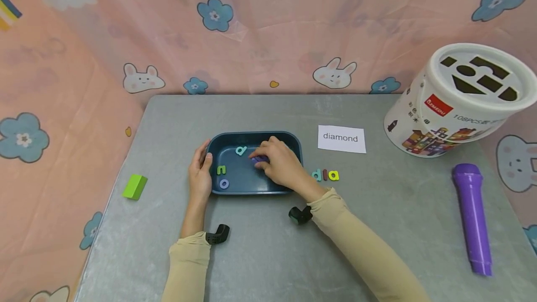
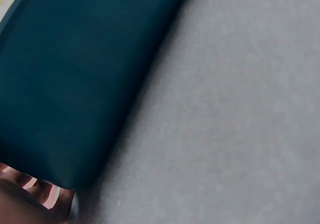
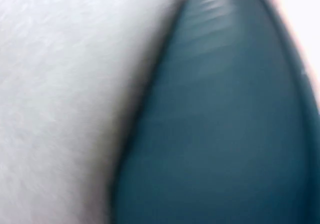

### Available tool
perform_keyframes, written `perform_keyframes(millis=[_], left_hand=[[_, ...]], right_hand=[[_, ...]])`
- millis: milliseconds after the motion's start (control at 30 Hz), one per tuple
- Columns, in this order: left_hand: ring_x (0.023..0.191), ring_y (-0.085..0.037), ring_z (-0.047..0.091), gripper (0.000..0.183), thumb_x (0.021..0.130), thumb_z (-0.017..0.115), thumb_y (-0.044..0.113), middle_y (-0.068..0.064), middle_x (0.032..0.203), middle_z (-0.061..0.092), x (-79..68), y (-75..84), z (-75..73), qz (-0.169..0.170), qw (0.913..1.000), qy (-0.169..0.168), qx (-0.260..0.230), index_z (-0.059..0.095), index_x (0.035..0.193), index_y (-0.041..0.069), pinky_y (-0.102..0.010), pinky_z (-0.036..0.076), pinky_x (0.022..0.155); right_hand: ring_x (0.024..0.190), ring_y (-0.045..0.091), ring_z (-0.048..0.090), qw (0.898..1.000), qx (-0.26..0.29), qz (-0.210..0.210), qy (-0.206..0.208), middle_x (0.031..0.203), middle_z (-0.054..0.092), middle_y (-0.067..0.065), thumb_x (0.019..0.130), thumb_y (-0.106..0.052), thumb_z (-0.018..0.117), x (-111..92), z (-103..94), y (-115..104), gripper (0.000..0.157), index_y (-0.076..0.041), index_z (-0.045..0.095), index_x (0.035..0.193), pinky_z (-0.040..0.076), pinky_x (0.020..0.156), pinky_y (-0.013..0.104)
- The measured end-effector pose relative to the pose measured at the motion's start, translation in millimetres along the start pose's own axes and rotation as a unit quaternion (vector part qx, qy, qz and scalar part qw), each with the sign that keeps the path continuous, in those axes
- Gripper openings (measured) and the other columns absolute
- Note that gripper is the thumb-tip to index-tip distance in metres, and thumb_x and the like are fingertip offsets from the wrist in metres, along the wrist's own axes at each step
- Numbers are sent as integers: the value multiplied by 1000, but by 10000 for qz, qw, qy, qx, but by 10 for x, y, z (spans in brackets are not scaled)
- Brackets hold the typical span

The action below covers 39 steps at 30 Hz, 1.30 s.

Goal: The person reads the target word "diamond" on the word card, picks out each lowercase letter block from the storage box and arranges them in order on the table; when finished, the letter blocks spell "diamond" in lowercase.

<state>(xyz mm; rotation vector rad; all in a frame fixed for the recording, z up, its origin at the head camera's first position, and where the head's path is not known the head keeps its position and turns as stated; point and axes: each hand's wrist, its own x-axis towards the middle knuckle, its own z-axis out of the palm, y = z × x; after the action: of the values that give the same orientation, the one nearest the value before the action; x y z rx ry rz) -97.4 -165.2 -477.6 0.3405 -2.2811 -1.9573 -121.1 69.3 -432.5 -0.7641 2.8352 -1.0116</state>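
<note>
The purple letter (image 1: 261, 158) sits between the thumb and fingers of your right hand (image 1: 282, 164), which pinch it over the floor of the dark blue tray (image 1: 256, 185); their grip hides its shape, so you cannot tell which letter it is. Left of those fingers and a little farther off lies a teal letter (image 1: 241, 151); left and nearer to you are a green n (image 1: 221, 169) and, below it, a lilac o (image 1: 224, 183). Your left hand (image 1: 199, 178) grasps the tray's left end, thumb at the rim and fingers along the outside wall.

To the right of your pinching fingers, past the tray, a teal d (image 1: 316, 175), a dark red i (image 1: 325, 175) and a yellow a (image 1: 333, 175) stand in a row on the grey bench (image 1: 251, 255). Beyond that row is the card (image 1: 341, 139) printed "diamond".

The step in hand looks like picking the purple letter out of the tray. The next move seems to call for a firm pinch and a lift clear of the rim, with your left fingers steadying the tray.

Farther right of your fingers stand a white tub (image 1: 453, 111) and, nearer you, a purple tube (image 1: 474, 218); well left lies a green block (image 1: 134, 187).
</note>
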Motion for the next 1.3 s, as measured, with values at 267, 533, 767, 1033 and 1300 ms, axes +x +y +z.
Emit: perform_keyframes(millis=[267,533,767,1033,1300], left_hand=[[159,-29,35,44,114,46,12,-10,167,45,-4,-1,3,9,10000,5,-33,50,157,9,-49,28,130],[159,-29,34,44,114,47,15,-10,167,45,7,-23,21,-7,10000,3,5,51,157,10,-50,27,131],[160,-30,34,43,113,47,13,-11,167,46,7,-27,17,58,10000,56,-10,52,156,9,-51,27,130],[160,-28,33,44,114,45,15,-9,167,45,-8,1,16,-7,10000,21,48,51,157,11,-49,25,131],[159,-28,34,44,114,45,16,-9,168,45,-9,-11,27,0,10000,23,45,50,158,11,-49,27,131]], right_hand=[[84,23,61,9853,1391,517,845,92,72,10,89,-4,85,-119,-306,69,12,-5,78,99,48,74,31],[79,21,63,9735,1522,674,1566,93,77,13,89,-2,84,-380,-633,308,20,-3,82,108,46,72,21],[71,10,69,9641,1530,1506,1561,95,77,23,94,-5,80,-733,-946,645,16,4,77,107,53,66,11],[79,6,61,9585,785,2319,1458,91,79,17,93,-13,83,-1101,-1098,990,16,0,79,102,44,66,21],[71,-2,60,9525,892,2668,1169,88,81,18,92,-14,84,-1288,-1019,1189,21,4,80,101,42,64,20]])
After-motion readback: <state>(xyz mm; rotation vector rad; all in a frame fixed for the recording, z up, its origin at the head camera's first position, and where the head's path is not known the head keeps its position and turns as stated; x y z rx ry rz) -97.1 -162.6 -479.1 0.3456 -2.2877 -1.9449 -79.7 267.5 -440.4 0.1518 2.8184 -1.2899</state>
